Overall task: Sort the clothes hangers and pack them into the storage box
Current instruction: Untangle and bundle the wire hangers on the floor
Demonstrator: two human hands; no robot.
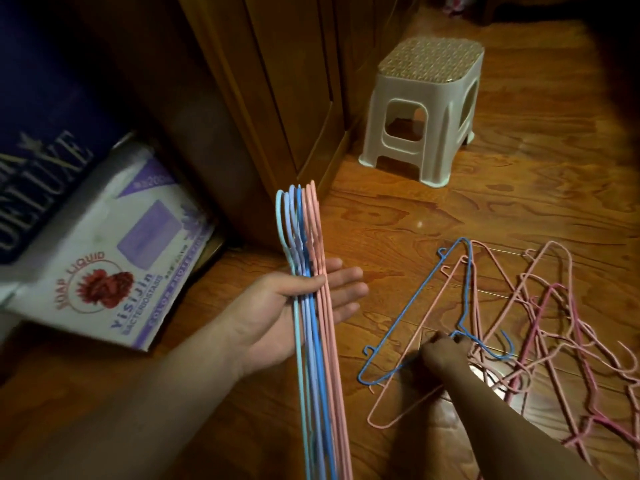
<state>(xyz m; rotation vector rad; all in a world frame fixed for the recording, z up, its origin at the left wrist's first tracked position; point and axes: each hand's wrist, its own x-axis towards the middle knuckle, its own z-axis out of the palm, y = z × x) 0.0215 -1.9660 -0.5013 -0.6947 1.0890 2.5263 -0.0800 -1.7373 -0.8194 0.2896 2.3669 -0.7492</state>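
Your left hand (277, 313), at the frame's centre, holds a bundle of hangers (313, 341) across its palm, thumb over them and fingers nearly straight, while your right hand (441, 351), lower right, pinches a blue hanger (420, 308) on the wooden floor (519, 188). Loose pink hangers (554, 341) tangle beside it, a stool (426, 109) stands above, and a cardboard box (110, 251) sits at left. The bundle runs off the bottom edge.
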